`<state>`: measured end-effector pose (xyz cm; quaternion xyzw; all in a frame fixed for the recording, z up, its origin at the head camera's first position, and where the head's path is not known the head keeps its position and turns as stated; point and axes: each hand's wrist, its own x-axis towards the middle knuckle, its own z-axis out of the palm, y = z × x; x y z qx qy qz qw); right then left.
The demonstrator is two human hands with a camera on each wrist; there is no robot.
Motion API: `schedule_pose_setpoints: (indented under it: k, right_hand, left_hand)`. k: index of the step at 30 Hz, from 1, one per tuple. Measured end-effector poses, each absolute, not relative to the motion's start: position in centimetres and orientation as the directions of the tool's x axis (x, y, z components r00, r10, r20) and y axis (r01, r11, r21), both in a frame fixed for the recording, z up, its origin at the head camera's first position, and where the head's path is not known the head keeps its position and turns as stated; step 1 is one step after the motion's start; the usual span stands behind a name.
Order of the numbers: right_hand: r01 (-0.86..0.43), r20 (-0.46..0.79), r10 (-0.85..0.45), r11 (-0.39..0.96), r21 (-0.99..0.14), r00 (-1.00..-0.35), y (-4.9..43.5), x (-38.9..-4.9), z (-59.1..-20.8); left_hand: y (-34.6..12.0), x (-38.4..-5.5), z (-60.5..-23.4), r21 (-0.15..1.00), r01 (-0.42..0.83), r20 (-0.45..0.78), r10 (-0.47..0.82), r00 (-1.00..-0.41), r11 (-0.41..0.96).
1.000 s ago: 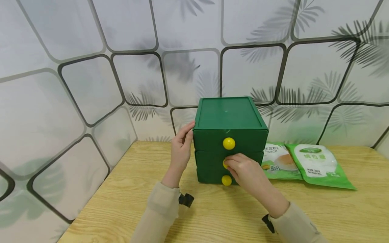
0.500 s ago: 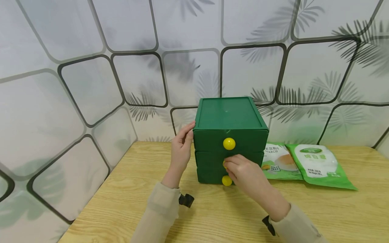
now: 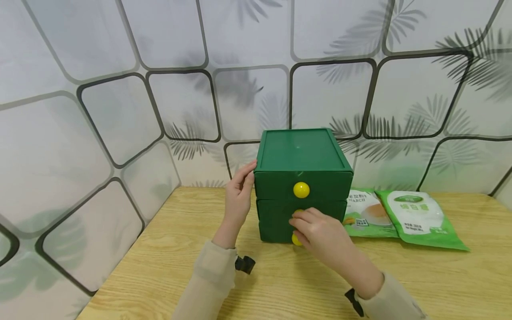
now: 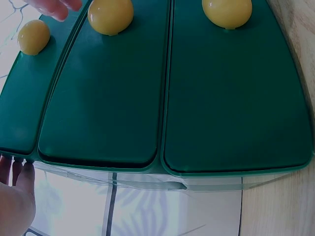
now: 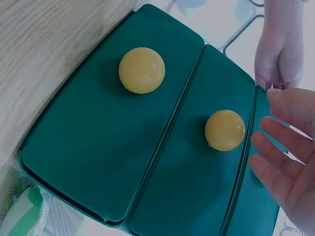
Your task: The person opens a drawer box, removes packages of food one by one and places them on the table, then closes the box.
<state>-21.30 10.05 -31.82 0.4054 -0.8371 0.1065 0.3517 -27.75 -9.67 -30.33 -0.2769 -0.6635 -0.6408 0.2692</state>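
Note:
A dark green three-drawer box (image 3: 304, 149) has a round yellow knob on each drawer front, and all three drawers are closed. My left hand (image 3: 238, 195) rests its fingers along the box's left side near the upper front corner. In front of the lower drawers is my right hand (image 3: 322, 233), overlapping the middle knob and part of the bottom knob (image 3: 296, 238) in the head view. The right wrist view shows its fingers (image 5: 275, 172) spread and relaxed, apart from the middle knob (image 5: 225, 130). Above it, the top knob (image 3: 301, 190) is uncovered in the head view.
Two green-and-white food packets lie right of the box: a starch packet (image 3: 370, 213) partly behind it and another bag (image 3: 420, 218) beside that. Everything stands on a wood-grain table (image 3: 160, 266), with a patterned wall (image 3: 252, 102) close behind.
My right hand has come off the middle knob and slid slightly downward; the knob's top edge now shows, and more of the bottom knob is covered. The left hand has stayed put.

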Motion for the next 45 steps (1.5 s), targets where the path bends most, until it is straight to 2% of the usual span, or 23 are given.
schedule_pose_setpoints:
  k: [4,21,33,42,45]
  right_hand:
    - [-0.76,0.678,-0.609,0.64,0.113,-0.412,10.1,-21.3,-31.9]
    - [-0.795,0.664,-0.644,0.595,0.122,-0.38,10.3,-21.3,-31.9]
    - [-0.852,0.641,-0.712,0.495,0.17,-0.286,10.8,-21.9,-31.9]
    - [-0.891,0.558,-0.816,0.358,0.279,-0.153,10.5,-22.8,-32.7]
    - [-0.882,0.511,-0.848,0.342,0.324,-0.141,10.1,-22.9,-32.9]
  left_hand:
    - [-9.7,-28.0,-30.5,0.688,0.725,0.725,0.023,-0.688,0.029]
    - [-9.4,-25.8,-28.6,0.721,0.69,0.691,0.012,-0.723,0.056]
    - [-9.4,-25.9,-28.4,0.709,0.703,0.704,0.006,-0.71,0.061]
    - [-9.4,-26.7,-29.2,0.691,0.721,0.721,0.013,-0.692,0.048]
    - [-9.7,-27.7,-30.0,0.671,0.74,0.74,0.01,-0.672,0.05]
